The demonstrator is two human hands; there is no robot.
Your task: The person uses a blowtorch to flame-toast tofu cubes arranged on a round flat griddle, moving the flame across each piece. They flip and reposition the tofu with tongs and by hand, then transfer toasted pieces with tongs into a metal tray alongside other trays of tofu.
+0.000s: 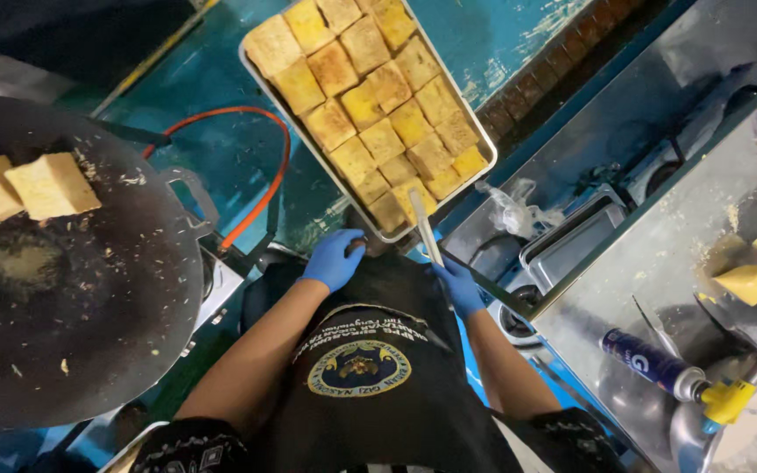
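Note:
A metal tray (pixel 256 74) full of several golden fried tofu squares (pixel 370 96) lies straight ahead of me. My left hand (pixel 335 258), in a blue glove, grips the tray's near corner. My right hand (pixel 459 285), also blue-gloved, holds a thin metal spatula handle (pixel 425 229) whose tip reaches onto the tofu at the tray's near end. A black apron with a round badge covers my front.
A wide dark griddle pan (pixel 89 289) with two tofu blocks (pixel 50 184) sits at left, an orange hose (pixel 265 175) beside it. At right, a steel counter (pixel 659 263) holds a blue gas torch canister (pixel 654 361) and a yellow cloth (pixel 751 273).

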